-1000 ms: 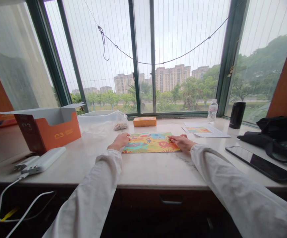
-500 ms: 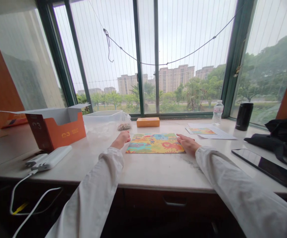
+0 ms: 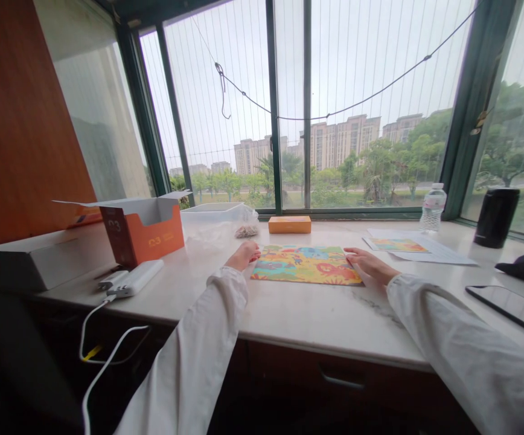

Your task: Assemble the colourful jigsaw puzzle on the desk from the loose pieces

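A flat, rectangular animal picture (image 3: 307,264), brightly coloured with a lion on it, lies on the pale tabletop in front of me. Whether it is one sheet or joined pieces is too fine to make out. My left hand (image 3: 242,256) rests at its left edge, fingers loosely bent and pointing inward. At the right edge is my right hand (image 3: 370,266), its fingers stretched toward the upper right corner. Both hands flank the picture, and neither is wrapped round anything. Some fingertips are hidden or too small to tell whether they press the edge.
Behind the picture sits an orange box (image 3: 290,225), beside a plastic bag (image 3: 247,229). An open orange carton (image 3: 153,235) and white power bank (image 3: 139,279) are leftward. Rightward are papers (image 3: 447,252), a water bottle (image 3: 433,208), a black flask (image 3: 496,217) and a phone (image 3: 511,308).
The camera view has turned left, shifting everything rightward in the picture. Both hands keep their places at the picture's two sides, and the picture still lies flat.
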